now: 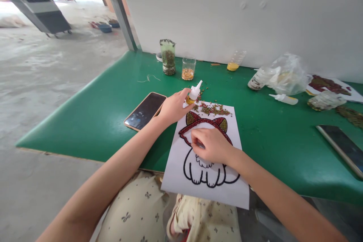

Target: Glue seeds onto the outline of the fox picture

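Note:
A white sheet (176, 170) with a black-outlined cartoon animal lies at the table's front edge, its lower part hanging over. Red and green bits fill the ears and the band around the head. My left hand (177, 106) has its fingers around a small glue bottle (193, 94) with a white pointed nozzle, at the sheet's top left corner. Over the drawn face, my right hand (211, 144) is closed in a pinch; whatever is between its fingertips is hidden. Loose greenish and reddish beans or seeds (217, 110) are scattered along the sheet's top.
A dark-screened phone (146, 110) lies left of the sheet on the green table (93, 121). Behind stand a green cut bottle (169, 58) and a clear cup (188, 70) of yellow kernels. To the right are a plastic bag (289, 73), another glue bottle (285, 99) and a second phone (342, 149).

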The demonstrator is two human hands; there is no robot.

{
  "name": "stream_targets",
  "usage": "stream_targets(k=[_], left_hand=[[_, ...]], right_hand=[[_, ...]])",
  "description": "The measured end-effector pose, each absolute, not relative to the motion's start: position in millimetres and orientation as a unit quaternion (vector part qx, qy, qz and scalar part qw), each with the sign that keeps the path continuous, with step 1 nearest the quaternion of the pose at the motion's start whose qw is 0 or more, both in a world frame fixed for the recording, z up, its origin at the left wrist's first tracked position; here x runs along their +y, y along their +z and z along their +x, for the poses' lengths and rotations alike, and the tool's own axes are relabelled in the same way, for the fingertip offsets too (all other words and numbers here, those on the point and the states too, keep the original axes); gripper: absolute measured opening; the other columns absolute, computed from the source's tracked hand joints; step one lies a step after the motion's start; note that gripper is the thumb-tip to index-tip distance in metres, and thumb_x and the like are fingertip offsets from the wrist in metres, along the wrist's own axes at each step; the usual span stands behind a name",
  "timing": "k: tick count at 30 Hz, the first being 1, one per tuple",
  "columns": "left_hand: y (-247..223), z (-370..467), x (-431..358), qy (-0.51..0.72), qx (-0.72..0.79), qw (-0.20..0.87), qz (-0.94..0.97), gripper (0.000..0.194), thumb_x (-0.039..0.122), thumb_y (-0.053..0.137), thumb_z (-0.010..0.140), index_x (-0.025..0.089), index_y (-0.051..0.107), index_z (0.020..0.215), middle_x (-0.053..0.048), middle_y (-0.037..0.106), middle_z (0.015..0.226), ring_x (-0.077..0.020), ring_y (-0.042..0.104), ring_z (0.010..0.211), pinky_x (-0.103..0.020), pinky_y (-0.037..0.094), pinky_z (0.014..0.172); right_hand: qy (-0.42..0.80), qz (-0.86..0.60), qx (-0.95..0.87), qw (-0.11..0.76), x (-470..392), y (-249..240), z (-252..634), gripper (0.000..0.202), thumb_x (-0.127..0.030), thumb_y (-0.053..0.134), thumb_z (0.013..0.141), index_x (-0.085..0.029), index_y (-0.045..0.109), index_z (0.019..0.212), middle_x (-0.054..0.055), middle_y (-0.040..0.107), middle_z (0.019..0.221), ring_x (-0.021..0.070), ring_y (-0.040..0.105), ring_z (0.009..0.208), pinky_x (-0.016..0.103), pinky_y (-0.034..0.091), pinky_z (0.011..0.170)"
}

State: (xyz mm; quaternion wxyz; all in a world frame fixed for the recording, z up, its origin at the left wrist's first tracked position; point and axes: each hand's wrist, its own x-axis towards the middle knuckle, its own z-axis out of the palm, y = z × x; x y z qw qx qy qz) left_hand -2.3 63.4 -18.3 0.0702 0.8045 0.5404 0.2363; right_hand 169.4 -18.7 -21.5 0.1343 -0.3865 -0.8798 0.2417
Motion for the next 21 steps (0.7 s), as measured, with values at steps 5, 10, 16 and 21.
stream_targets(k=[5,10,16,21], left_hand=[[-18.8,-3.2,64.0,0.235,0.540,0.069,0.806,0.037,0.038,0.054,0.084,0.021,0.047,0.116,-0.004,0.066,0.099,-0.0193,0.061,0.086,-0.026,0.038,0.062],[-20.1,-3.7,64.5,0.231,0.539,0.067,0.807,0.037,0.039,0.054,0.084,0.021,0.047,0.116,-0.004,0.066,0.099,-0.0193,0.061,0.086,-0.026,0.039,0.063],[-20.0,-3.0,64.0,0.227,0.539,0.067,0.809,0.037,0.039,0.053,0.085,0.021,0.047,0.117,-0.004,0.067,0.099,-0.0188,0.061,0.086,-0.026,0.039,0.062],[-19.0,-1.9,62.8,0.225,0.538,0.064,0.810,0.037,0.038,0.054,0.084,0.020,0.047,0.117,-0.005,0.067,0.102,-0.0189,0.062,0.087,-0.026,0.038,0.061]], right_hand=[[0.278,-0.404,-0.858,0.150,-16.9,-16.4,173.8,0.008,-0.015,0.050,0.076,-0.019,0.044,0.072,-0.002,0.052,0.067,0.0106,0.043,0.061,0.024,0.026,0.058],[0.298,-0.402,-0.853,0.148,-15.2,-15.3,174.8,0.009,-0.014,0.050,0.076,-0.019,0.044,0.072,-0.004,0.051,0.066,0.0096,0.042,0.060,0.024,0.027,0.058],[0.273,-0.385,-0.870,0.140,-16.5,-19.8,172.1,0.011,-0.011,0.052,0.073,-0.019,0.045,0.070,-0.004,0.050,0.064,0.0088,0.041,0.059,0.024,0.027,0.059],[0.289,-0.392,-0.859,0.157,-17.4,-17.8,174.2,0.009,-0.014,0.052,0.077,-0.019,0.046,0.072,-0.004,0.051,0.065,0.0086,0.043,0.059,0.023,0.027,0.058]])
